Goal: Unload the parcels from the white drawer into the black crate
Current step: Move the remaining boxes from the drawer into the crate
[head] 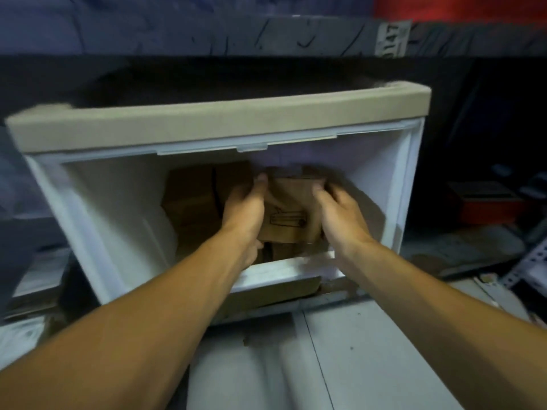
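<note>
A: Reaching into the white drawer (97,220), both arms were stretched forward. Parcel look?

B: Brown cardboard parcel (291,213), flat, a black line drawing printed on its face; blurred. It was held inside the drawer, more brown boxes (192,199) seen behind it on the left.

A: Grip?

B: Parcel was clasped between left hand (244,211) and right hand (340,216), fingers curled over its side edges.
</note>
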`<state>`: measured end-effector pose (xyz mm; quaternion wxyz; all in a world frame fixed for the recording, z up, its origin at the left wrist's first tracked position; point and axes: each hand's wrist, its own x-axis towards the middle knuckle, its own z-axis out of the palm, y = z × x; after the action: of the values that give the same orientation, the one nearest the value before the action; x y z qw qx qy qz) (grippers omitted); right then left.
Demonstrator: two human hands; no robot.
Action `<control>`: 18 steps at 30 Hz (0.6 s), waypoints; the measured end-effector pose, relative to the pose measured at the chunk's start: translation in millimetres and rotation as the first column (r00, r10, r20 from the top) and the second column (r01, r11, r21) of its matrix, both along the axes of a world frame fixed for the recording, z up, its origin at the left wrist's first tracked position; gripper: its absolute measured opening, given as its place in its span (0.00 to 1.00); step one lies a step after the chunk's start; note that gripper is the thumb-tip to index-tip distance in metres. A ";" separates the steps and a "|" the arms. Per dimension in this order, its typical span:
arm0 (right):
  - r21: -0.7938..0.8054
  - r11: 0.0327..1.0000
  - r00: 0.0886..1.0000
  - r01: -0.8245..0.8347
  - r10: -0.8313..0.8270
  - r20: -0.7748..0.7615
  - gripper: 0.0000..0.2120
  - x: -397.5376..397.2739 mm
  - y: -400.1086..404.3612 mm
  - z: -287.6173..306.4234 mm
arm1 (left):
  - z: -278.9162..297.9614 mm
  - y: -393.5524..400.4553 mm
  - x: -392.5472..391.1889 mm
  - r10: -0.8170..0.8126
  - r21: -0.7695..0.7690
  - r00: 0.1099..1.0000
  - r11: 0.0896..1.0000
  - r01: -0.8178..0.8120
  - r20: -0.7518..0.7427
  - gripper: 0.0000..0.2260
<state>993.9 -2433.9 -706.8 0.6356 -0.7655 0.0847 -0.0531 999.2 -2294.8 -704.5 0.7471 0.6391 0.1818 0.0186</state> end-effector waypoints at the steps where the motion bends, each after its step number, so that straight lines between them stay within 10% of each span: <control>1: 0.007 1.000 1.000 -0.024 0.023 0.020 0.17 -15.0 1.1 7.6 | 6.1 2.6 -11.2 -0.005 -0.034 1.000 0.999 0.005 -0.001 0.13; 12: 0.006 0.982 0.982 -0.188 0.188 0.020 0.12 -152.5 32.0 49.1 | 48.7 64.8 -125.0 0.067 -0.131 0.996 0.990 -0.058 0.065 0.06; 18: 0.147 0.989 0.995 -0.019 0.033 -0.095 0.14 -176.7 48.7 69.1 | 58.8 118.5 -174.4 0.027 -0.077 0.990 0.997 -0.016 0.141 0.07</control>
<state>817.2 -2385.2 -637.8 0.6855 -0.7199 0.1091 -0.0010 824.8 -2176.3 -645.7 0.7815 0.6054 0.1359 0.0651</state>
